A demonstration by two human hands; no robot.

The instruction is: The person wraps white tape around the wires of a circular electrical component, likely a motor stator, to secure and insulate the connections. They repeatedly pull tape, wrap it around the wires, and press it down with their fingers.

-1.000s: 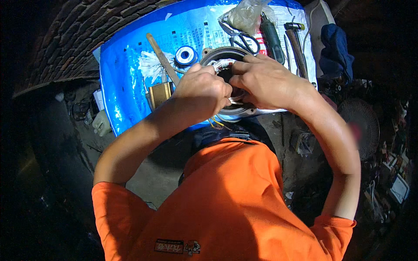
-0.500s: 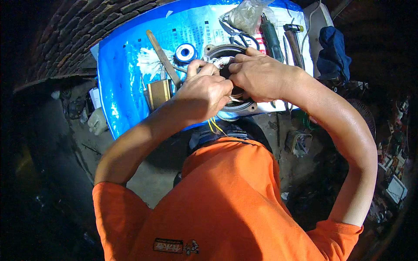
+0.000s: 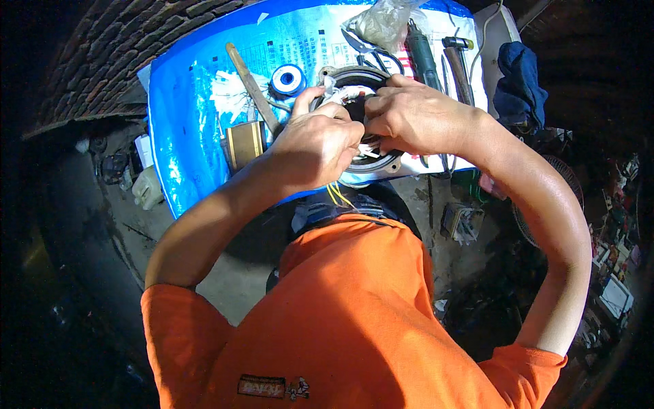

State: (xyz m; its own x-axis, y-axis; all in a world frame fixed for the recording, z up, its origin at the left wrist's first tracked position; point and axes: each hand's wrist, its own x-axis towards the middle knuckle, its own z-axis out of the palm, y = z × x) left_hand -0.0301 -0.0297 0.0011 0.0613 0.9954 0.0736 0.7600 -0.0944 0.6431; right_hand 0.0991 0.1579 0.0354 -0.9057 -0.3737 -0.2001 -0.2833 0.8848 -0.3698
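Note:
A round dark metal housing with bolt ears, like a motor stator (image 3: 352, 71), sits at the near edge of the sheet-covered table. White wrapping and pale strips (image 3: 370, 148) show inside its opening. My left hand (image 3: 320, 142) rests over the left side of the housing, fingers curled and closed; what they grip is hidden. Across from it, my right hand (image 3: 426, 116) reaches in over the right rim with bent, closed fingers, their tips out of sight. Thin yellow wires (image 3: 336, 195) hang below my left hand, over the table edge.
Left of the housing lie a blue-rimmed spool (image 3: 287, 80), a wooden stick (image 3: 249, 85), white strips (image 3: 231, 95) and a brown-gold block (image 3: 244, 144). Scissors (image 3: 368, 49), a plastic bag (image 3: 385, 26), a green rotary tool (image 3: 423, 58) and a hammer (image 3: 459, 65) lie beyond and right.
My right hand has shifted slightly right, away from my left hand, and more of the housing's inside and the pale strips shows between them. The whole view has shifted a little.

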